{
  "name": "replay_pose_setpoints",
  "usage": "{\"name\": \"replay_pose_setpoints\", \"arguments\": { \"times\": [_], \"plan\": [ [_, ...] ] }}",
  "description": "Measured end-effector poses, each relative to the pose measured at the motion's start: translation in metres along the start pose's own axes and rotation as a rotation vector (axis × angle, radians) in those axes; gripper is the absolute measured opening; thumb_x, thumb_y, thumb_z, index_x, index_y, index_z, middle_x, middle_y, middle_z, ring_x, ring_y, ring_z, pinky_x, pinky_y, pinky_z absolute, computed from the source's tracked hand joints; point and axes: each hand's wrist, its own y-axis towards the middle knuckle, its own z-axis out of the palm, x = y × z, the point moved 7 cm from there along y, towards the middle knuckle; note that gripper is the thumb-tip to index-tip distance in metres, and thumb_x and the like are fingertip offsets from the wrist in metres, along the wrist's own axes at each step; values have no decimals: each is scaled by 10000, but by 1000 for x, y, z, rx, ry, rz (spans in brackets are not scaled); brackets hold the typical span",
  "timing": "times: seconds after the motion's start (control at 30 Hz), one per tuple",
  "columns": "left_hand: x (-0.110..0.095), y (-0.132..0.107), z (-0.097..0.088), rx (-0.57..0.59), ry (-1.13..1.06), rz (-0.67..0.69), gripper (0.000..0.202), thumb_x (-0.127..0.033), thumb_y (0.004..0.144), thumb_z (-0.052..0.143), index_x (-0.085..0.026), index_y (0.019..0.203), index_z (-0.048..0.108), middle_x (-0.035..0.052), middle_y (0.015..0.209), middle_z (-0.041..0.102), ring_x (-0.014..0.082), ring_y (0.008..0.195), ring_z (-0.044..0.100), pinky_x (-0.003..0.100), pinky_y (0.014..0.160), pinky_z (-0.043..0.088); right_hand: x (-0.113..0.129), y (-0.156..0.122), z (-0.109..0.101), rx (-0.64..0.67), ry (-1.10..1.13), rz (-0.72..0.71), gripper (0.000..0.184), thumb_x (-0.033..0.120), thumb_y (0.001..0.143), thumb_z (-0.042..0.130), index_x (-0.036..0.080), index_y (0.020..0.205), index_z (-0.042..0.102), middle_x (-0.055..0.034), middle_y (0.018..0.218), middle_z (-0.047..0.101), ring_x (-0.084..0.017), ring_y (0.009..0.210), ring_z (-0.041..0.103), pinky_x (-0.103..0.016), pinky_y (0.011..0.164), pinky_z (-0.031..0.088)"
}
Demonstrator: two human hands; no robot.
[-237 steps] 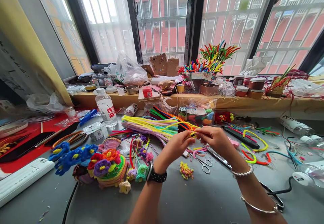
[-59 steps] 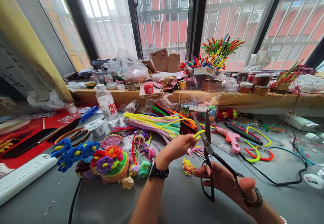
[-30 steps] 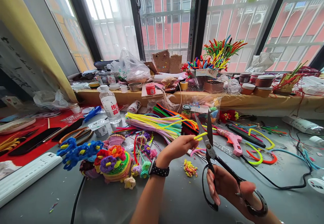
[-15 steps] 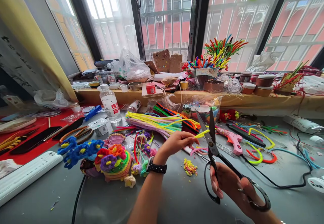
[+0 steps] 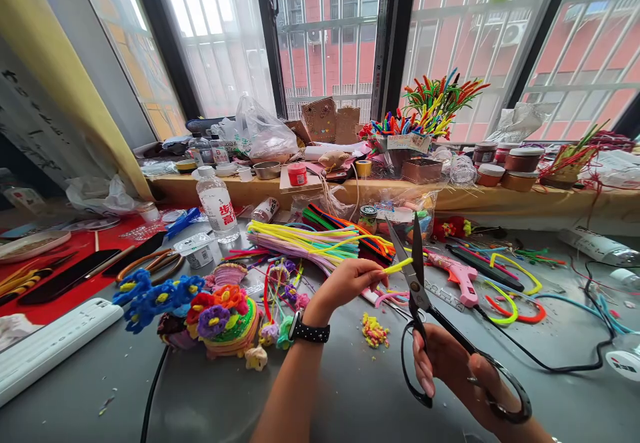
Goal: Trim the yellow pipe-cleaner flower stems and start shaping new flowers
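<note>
Between the fingertips of my left hand point(image 5: 353, 284) is a short yellow pipe cleaner point(image 5: 399, 266), its free end pointing right. My right hand point(image 5: 453, 366) grips large black-handled scissors point(image 5: 417, 295) by their loops, with the blades parted and pointing up. The yellow tip reaches the blades; whether it lies between them or just in front, I cannot tell. Beneath, on the grey table point(image 5: 360, 389), sits a small pile of yellow and pink clippings point(image 5: 375, 331). A bundle of pastel pipe cleaners point(image 5: 305, 239) lies behind my left hand.
Fuzzy flowers point(image 5: 215, 319) stand left of my left arm. A pink glue gun point(image 5: 460, 277) with a black cord lies right of the scissors. A water bottle point(image 5: 218, 206) stands at the back left, and a white power strip point(image 5: 55, 346) lies at the left.
The scissors and my right hand have shifted very slightly left and down. My left hand, with the yellow pipe cleaner, has moved barely at all.
</note>
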Motion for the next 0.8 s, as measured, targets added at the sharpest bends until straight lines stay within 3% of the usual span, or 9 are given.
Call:
{"name": "replay_pose_setpoints", "arguments": {
  "times": [0.07,0.17,0.37,0.47,0.6,0.8],
  "plan": [
    [1,0,-1,-5,39,-20,293,-319,769,403,-104,722,596,-18,565,456,65,522,364,162,481,301,-5,-1,-5,-46,29,25,499,614,637,470,158,834,513,-20,643,465,-116,516,471,-253,494,399],
    [3,0,-2,-14,103,-41,284,-308,770,399,-110,734,600,-13,586,480,68,531,375,158,483,311,-18,-3,-15,-161,71,92,339,502,741,441,165,726,463,48,482,386,-35,323,351,-152,319,278],
    [8,0,-2,-9,191,-25,280,-293,778,381,-120,749,599,-14,606,499,74,553,398,165,515,323,-20,-4,-26,-240,-37,90,361,513,718,470,152,730,456,52,466,404,-32,313,344,-151,303,270],
    [9,1,-8,-67,235,17,272,-271,785,363,-129,741,591,-8,635,522,83,589,423,174,553,333,-8,-4,-31,-253,-182,70,329,478,713,500,150,704,475,8,509,501,-81,374,455,-201,364,366],
    [7,0,-17,-202,332,42,296,-299,800,329,-137,735,568,-12,617,505,87,574,417,190,550,321,8,-8,-44,-383,-408,133,252,397,692,565,148,698,527,-78,698,619,-199,645,593,-318,604,474],
    [15,2,11,-36,593,-72,380,-517,646,495,-153,731,561,-11,583,510,109,539,449,206,464,268,28,-17,-59,-619,-523,59,299,414,625,620,167,774,540,-90,838,625,-241,788,584,-336,664,488]
  ]
}}
